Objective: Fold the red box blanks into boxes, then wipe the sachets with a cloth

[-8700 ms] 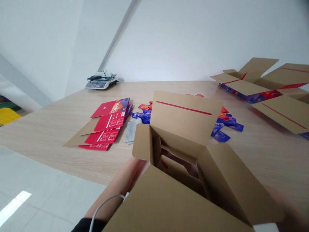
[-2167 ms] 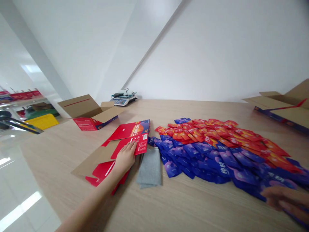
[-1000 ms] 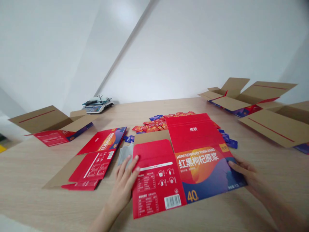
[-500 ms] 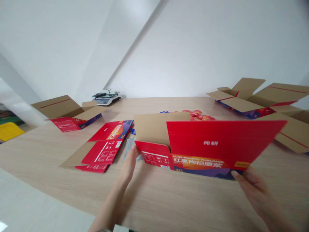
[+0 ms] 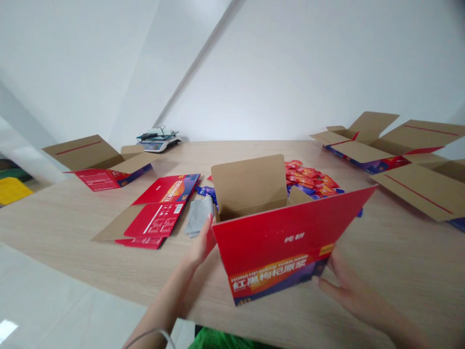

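You have the red carton between your hands at the near middle of the table, its brown flap up at the back. Your left hand grasps its left side; your right hand grips the lower right corner, thumb on the front. Facing you, the flap reads 纯耕; below run HONGHEIGOUQI YUANJIANG, slightly blurred, then 红黑枸杞原浆, with a 40 near the bottom left. To the left, the flat cartons carry 红黑枸杞原浆, a 40 and a barcode. Writing on the pouches beyond is too small to read.
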`<state>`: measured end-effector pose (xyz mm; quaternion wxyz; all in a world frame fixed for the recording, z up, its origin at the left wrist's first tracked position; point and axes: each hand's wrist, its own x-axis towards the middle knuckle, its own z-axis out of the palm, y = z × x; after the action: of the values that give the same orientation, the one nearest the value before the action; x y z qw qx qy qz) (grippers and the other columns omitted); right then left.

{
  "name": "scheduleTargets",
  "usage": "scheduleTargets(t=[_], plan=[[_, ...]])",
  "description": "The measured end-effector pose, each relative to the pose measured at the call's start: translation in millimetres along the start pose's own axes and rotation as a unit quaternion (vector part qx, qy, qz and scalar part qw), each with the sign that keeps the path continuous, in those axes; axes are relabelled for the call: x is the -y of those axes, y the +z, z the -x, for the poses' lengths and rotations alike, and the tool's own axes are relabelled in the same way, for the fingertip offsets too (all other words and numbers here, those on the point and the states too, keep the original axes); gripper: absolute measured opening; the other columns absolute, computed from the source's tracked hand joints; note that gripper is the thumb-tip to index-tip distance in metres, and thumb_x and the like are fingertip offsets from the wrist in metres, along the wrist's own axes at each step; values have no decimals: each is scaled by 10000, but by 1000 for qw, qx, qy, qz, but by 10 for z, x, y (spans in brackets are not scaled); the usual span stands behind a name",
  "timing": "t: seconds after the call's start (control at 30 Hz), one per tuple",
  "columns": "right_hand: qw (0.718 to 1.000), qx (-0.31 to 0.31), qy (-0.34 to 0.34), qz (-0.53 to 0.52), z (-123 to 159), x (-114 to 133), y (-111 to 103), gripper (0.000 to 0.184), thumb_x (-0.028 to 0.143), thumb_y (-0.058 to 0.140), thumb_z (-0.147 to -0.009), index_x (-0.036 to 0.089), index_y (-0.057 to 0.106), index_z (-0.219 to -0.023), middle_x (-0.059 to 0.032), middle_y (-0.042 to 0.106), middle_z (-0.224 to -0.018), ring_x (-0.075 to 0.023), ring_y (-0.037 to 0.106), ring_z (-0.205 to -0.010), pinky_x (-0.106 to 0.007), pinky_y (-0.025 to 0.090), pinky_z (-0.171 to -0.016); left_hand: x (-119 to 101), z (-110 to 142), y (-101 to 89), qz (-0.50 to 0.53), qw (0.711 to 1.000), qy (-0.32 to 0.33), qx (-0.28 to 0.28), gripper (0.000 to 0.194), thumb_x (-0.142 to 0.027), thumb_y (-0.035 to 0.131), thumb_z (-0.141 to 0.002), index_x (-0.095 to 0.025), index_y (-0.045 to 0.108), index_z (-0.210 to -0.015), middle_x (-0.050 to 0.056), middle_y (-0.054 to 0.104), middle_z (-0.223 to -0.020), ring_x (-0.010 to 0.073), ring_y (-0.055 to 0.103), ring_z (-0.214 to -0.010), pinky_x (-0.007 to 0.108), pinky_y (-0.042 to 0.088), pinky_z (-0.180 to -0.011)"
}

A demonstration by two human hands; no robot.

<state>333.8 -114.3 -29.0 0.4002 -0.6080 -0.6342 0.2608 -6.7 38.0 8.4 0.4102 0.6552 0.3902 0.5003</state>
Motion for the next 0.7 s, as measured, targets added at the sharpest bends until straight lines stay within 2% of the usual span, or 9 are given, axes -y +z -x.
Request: scheduleTargets(t=[0.03, 0.1, 0.2, 0.27, 0.4, 0.47, 0.53, 0.6, 0.7], plan=[[999, 49, 11, 7, -34, 20, -215, 621, 510, 631, -801, 298, 511, -1372, -70, 573, -1385, -377, 526, -1267, -557, 453, -1071, -56, -53, -83, 37, 999, -11, 1, 561, -649, 390, -926, -209, 658, -1147, 66, 717, -1086, 306, 625, -1140, 461, 525, -913], [999, -8, -4, 52, -162, 132, -671, 372, 577, 554, -827, 363, 669, -1110, -23, 625, -1311, -410, 495, -1281, -589, 358, -1132, -219, -172, -256, 93, 995, -16, -17, 507, -626, 460, -893, -205, 652, -1100, 74, 714, -1068, 270, 654, -1058, 415, 527, -889], [989, -133, -28, 64, -467, 506, -1183, 235, 566, 556, -845, 453, 620, -1042, 23, 652, -1192, -388, 532, -1212, -548, 386, -1099, -612, -317, -414, 168, 976, 54, -129, 221, -375, 655, -774, -225, 642, -936, 8, 693, -907, 169, 660, -876, 299, 511, -811], [985, -148, -86, -7, -707, 832, -1290, 138, 520, 549, -862, 442, 596, -966, 17, 655, -1073, -326, 579, -1104, -510, 439, -1035, -926, -343, -378, 137, 976, 123, -117, 114, -269, 609, -794, -219, 636, -893, 11, 677, -875, 166, 644, -865, 295, 497, -814], [983, 86, -144, -77, -1129, 1390, -1025, 116, 438, 567, -886, 334, 619, -891, 2, 644, -836, -225, 618, -841, -405, 509, -836, -1368, -265, -86, -34, 984, 128, 118, 186, -304, 474, -943, -199, 626, -964, 29, 683, -833, 189, 658, -821, 318, 500, -794], [963, 224, -148, -28, -1249, 1507, -805, 202, 422, 515, -926, 266, 639, -958, -23, 670, -912, -207, 629, -892, -370, 498, -845, -1404, -208, 8, -166, 941, 103, 275, 246, -317, 427, -979, -215, 634, -1063, 32, 701, -901, 189, 665, -844, 299, 493, -774], [935, 315, -160, 45, -1290, 1471, -610, 285, 409, 442, -955, 227, 644, -1039, -48, 685, -984, -207, 635, -946, -354, 493, -854, -1331, -131, 4, -287, 880, 84, 369, 260, -327, 448, -972, -250, 642, -1126, 32, 711, -950, 195, 665, -832, 284, 476, -719], [919, 332, -173, 126, -1260, 1315, -458, 330, 403, 410, -953, 216, 660, -1060, -64, 694, -1007, -220, 637, -969, -360, 492, -866, -1184, -18, -62, -355, 844, 89, 393, 212, -315, 517, -929, -257, 671, -1062, 35, 711, -949, 203, 649, -813, 290, 460, -713], [921, 267, -177, 221, -1143, 1030, -304, 333, 418, 455, -915, 209, 699, -1006, -95, 691, -1047, -249, 624, -1015, -387, 478, -924, -878, 202, -131, -333, 871, 131, 336, 174, -290, 490, -917, -217, 642, -874, 47, 677, -925, 207, 591, -852, 336, 443, -830]])
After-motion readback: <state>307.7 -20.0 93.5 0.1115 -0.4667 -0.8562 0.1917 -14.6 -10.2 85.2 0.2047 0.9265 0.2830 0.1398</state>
